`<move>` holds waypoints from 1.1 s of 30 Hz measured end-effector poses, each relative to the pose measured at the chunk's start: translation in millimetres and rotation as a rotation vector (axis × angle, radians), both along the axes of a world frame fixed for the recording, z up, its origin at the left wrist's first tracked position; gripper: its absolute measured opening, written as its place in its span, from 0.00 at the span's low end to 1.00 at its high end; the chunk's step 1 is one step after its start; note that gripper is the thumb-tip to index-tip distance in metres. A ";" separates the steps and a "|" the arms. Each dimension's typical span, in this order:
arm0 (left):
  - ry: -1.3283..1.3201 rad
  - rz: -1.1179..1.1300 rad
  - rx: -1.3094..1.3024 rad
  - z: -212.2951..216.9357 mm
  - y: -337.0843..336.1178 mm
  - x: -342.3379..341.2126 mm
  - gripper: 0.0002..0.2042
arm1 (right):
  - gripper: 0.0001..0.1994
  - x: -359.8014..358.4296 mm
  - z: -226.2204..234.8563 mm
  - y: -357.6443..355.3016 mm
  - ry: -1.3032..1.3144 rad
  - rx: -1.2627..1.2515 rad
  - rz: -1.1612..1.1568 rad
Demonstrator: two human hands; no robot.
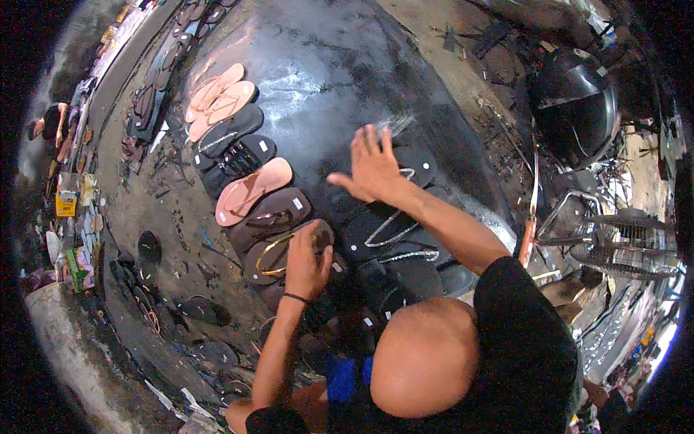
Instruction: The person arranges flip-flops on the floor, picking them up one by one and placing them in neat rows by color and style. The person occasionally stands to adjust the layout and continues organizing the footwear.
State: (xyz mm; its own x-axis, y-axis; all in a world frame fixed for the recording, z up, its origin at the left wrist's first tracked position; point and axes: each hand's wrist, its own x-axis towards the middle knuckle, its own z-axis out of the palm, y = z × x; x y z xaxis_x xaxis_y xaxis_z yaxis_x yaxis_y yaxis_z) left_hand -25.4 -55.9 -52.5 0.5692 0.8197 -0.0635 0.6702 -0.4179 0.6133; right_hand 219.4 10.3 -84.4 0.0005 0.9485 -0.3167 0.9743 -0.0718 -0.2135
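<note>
- The black sheet spread over the floor is the landmark here; the sandals lie in a row along its left edge, side by side with soles up, so that each strap shows.
- The left hand rests on a dark brown sandal with a gold strap at the near end of that row. Its fingers are curled down over the sandal's end, pressing or gripping it; I cannot tell whether the thumb closes beneath. The hold looks meant to keep the sandal lined up with its neighbours.
- The right hand is spread wide, fingers apart and palm down, just above a black sandal with a silver strap near the middle of the sheet. Whether the palm touches it cannot be told.
- More black sandals with glittering straps overlap in a loose cluster on the sheet's near part, below the right forearm, less ordered than the left row.
- Farther along the left row lie a brown sandal, a pink sandal, black ones and a pair of pale pink sandals at the far end.
- Off the sheet to its right stand a dark helmet and a wire fan guard; to its left, bare concrete floor carries scattered soles and scraps.
</note>
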 end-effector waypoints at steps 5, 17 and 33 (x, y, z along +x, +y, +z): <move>0.014 0.008 -0.063 7.8 -14.8 26.9 0.26 | 0.50 26.2 -33.1 111.4 -0.029 0.462 -0.158; 0.027 0.022 -0.139 1.6 -12.6 38.9 0.23 | 0.53 5.7 -21.8 15.9 0.051 0.201 -0.047; 0.100 0.195 0.150 -27.0 40.1 36.6 0.21 | 0.51 140.3 -64.3 74.2 -0.202 0.596 -0.427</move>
State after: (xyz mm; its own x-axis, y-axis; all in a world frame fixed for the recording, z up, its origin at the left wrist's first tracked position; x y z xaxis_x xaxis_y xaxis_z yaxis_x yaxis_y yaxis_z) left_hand 11.2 -15.8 -79.5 0.3967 0.9178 0.0189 0.8011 -0.3562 0.4810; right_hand 359.7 84.4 -148.7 0.4092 0.8637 0.2942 0.9122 -0.3797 -0.1542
